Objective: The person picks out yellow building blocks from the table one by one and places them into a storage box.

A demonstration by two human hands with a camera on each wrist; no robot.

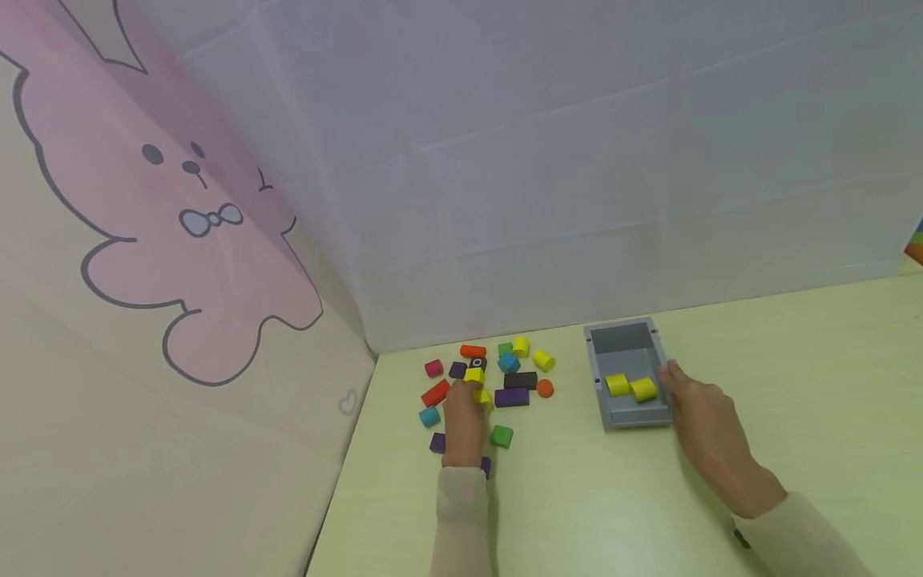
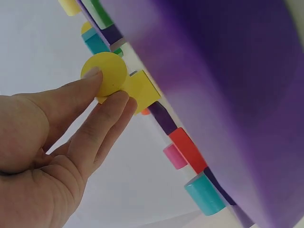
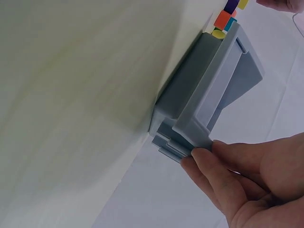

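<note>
Amid scattered colored blocks, my left hand point(image 1: 465, 421) pinches a yellow cylinder block point(image 2: 110, 71) between thumb and fingertips. Its round face shows in the left wrist view. Right beside it is another yellow block point(image 2: 143, 91) with flat sides. My right hand point(image 1: 710, 437) grips the right wall of a grey plastic box point(image 1: 600, 401) on the table, thumb on the rim. Two yellow cylinders point(image 1: 643, 390) lie inside the box, toward its near end. In the right wrist view, my fingers point(image 3: 216, 178) hold the box by its edge.
Around the left hand lie a red block point(image 1: 436, 393), a purple block point(image 1: 512, 397), a black block point(image 1: 521, 381), a green block point(image 1: 501, 436), a blue block point(image 1: 509, 362) and an orange round piece point(image 1: 545, 389). A white curtain point(image 1: 541, 200) hangs behind the table; a bunny-printed sheet point(image 1: 216, 296) borders its left.
</note>
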